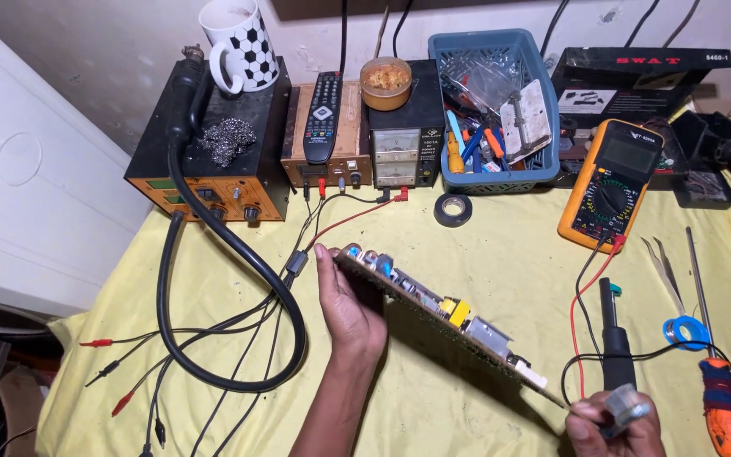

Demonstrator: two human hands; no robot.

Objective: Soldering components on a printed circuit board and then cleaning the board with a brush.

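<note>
Plainly hidden: the underside of the circuit board (pixel 433 317) faces away, and its parts on top are too small to tell apart.
Cut off: the right hand (pixel 615 427) runs out of the bottom edge; only its knuckles and fingertips show.
Left hand (pixel 344 309): fingers pressed flat against the board's near face, thumb behind, pinching its upper left end.
Right hand: closed around the board's lower right corner, beside a small clear block (pixel 628 406) that hides its fingertips.
Board: tilted on edge, spanning between both hands, above the yellow cloth (pixel 501 245).
Beyond the right hand: a black soldering iron (pixel 612 338), just above; a multimeter (pixel 611 182) further up.
</note>
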